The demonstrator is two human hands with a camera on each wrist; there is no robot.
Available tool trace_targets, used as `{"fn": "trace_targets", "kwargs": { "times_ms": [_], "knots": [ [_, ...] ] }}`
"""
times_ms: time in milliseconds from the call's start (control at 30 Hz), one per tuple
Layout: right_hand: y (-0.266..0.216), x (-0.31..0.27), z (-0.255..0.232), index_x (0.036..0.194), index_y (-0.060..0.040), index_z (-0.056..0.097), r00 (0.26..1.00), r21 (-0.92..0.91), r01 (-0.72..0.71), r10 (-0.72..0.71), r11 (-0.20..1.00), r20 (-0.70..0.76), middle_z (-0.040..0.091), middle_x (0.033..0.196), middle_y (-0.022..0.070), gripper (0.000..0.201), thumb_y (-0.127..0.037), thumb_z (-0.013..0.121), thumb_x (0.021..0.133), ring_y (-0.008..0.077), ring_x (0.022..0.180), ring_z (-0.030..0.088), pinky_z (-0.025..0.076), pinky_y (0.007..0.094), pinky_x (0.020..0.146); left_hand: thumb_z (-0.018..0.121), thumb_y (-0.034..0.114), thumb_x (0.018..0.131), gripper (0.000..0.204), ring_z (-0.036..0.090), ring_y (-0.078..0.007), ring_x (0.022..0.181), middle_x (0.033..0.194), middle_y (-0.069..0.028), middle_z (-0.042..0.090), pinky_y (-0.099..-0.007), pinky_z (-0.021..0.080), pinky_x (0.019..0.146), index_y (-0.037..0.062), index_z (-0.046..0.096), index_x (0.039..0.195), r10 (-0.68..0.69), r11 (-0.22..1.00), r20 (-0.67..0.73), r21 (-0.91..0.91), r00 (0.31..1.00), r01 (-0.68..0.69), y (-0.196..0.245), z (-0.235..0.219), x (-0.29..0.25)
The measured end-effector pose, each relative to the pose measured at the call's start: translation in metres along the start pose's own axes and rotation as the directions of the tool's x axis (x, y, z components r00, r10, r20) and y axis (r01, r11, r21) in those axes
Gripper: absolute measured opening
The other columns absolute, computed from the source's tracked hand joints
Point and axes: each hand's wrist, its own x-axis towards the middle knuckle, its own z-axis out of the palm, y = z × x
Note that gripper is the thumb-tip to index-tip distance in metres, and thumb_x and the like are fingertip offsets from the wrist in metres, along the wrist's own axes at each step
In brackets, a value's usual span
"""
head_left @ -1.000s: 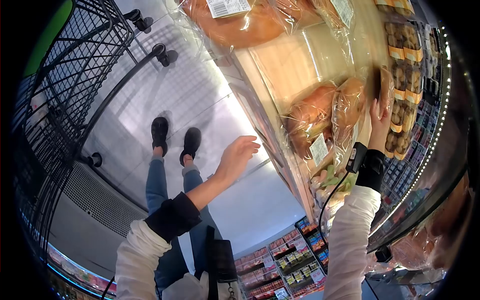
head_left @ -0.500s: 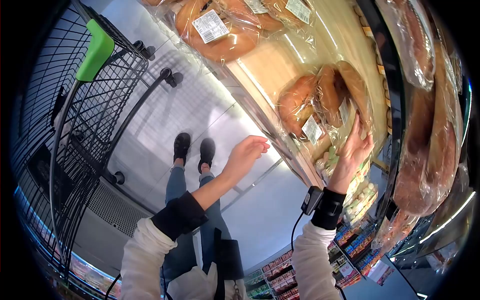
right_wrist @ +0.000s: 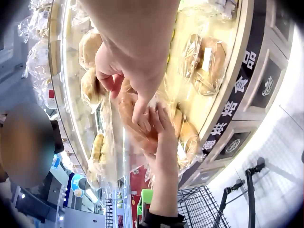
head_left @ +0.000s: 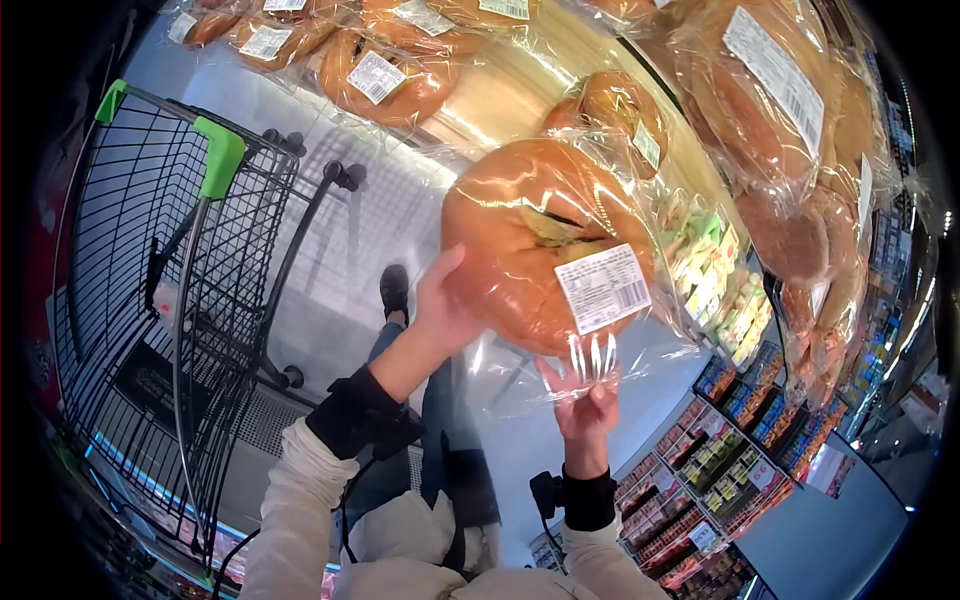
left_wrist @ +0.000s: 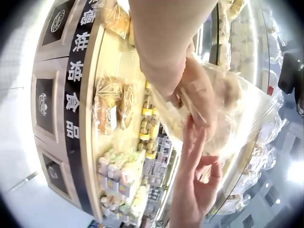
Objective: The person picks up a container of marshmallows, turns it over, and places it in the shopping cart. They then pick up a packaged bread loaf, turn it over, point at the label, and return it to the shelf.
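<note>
A large round golden-brown bread (head_left: 540, 220) in a clear plastic bag is held up in front of the body, its white barcode label (head_left: 602, 288) facing up. My left hand (head_left: 447, 308) grips its left side, thumb on the top and fingers underneath. At the near edge, my right hand (head_left: 587, 405) holds the bag, fingers partly seen through the plastic. In the right wrist view, the left hand's fingers (right_wrist: 159, 121) lie along the bread while the right hand (right_wrist: 128, 71) curls at the bag from the opposite side.
A wooden bakery shelf (head_left: 505, 85) carries more bagged breads (head_left: 375, 80), with another bagged bread (head_left: 610, 110) just behind the held one. Long bagged loaves (head_left: 790, 150) lie on an upper shelf at right. A black wire shopping cart (head_left: 180, 240) with green corners stands at left.
The right hand has come back from the shelf, and the round bagged bread is now up off it. My left hand, free before, has taken hold of the bread too. The view has turned.
</note>
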Motion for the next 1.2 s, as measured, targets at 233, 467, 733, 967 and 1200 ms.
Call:
{"fn": "trace_targets", "kwargs": {
  "times_ms": [233,467,733,967,1200],
  "knots": [
    [0.032,-0.023,-0.065,0.122,0.0015,0.033,0.934,0.011,-0.314,0.307,0.949,0.184,0.038,0.123,0.0152,0.062,-0.039,0.045,0.076,0.0283,0.111,0.039,0.031,0.0437,0.092,0.054,0.034,0.069,0.065,0.046,-0.0272,0.105,0.117,-0.0138,0.045,-0.039,0.039,0.088,0.0027,0.033,0.122,0.072,0.973,0.139,0.208,0.988,-0.1,0.047,-0.06,-0.047],
    [0.015,0.016,-0.037,0.131,0.0001,0.011,0.826,-0.078,-0.442,0.439,0.894,0.353,0.024,0.132,0.016,0.093,-0.05,0.058,0.069,0.0269,0.121,0.028,0.028,0.0394,0.096,0.059,0.026,0.066,0.069,0.045,-0.0252,0.106,0.12,-0.0121,0.043,-0.0379,0.039,0.088,0.005,0.03,0.125,-0.21,0.899,0.161,0.42,0.964,0.126,0.104,-0.094,-0.087],
    [0.029,0.025,-0.028,0.132,-0.0052,0.012,0.851,-0.047,-0.505,0.506,0.862,0.142,0.033,0.127,0.0124,0.085,-0.011,0.065,0.067,0.0238,0.115,0.035,0.029,0.0362,0.096,0.062,0.019,0.064,0.074,0.043,-0.0242,0.108,0.121,-0.0109,0.041,-0.0376,0.038,0.088,0.0069,0.027,0.127,-0.276,0.825,-0.028,0.506,0.961,0.252,0.098,-0.065,-0.084],
    [0.027,0.058,-0.032,0.132,-0.0068,0.012,0.824,-0.195,-0.526,0.553,0.828,0.127,0.032,0.128,0.0104,0.082,-0.007,0.063,0.068,0.0205,0.115,0.035,0.03,0.0332,0.095,0.06,0.01,0.064,0.07,0.044,-0.0283,0.109,0.123,-0.0141,0.041,-0.0399,0.04,0.088,0.0022,0.028,0.125,-0.135,0.856,0.023,0.506,0.991,0.105,0.096,-0.06,-0.071],
    [0.038,0.082,-0.031,0.128,-0.0025,0.019,0.767,-0.148,-0.596,0.615,0.789,0.185,0.037,0.124,0.0123,0.077,-0.017,0.065,0.069,0.021,0.112,0.039,0.031,0.0338,0.094,0.059,0.01,0.063,0.073,0.047,-0.0258,0.103,0.115,-0.0137,0.045,-0.0368,0.041,0.085,0.0017,0.025,0.126,-0.022,0.86,0.02,0.51,1.0,0.009,0.114,-0.068,-0.071]
  ]
}}
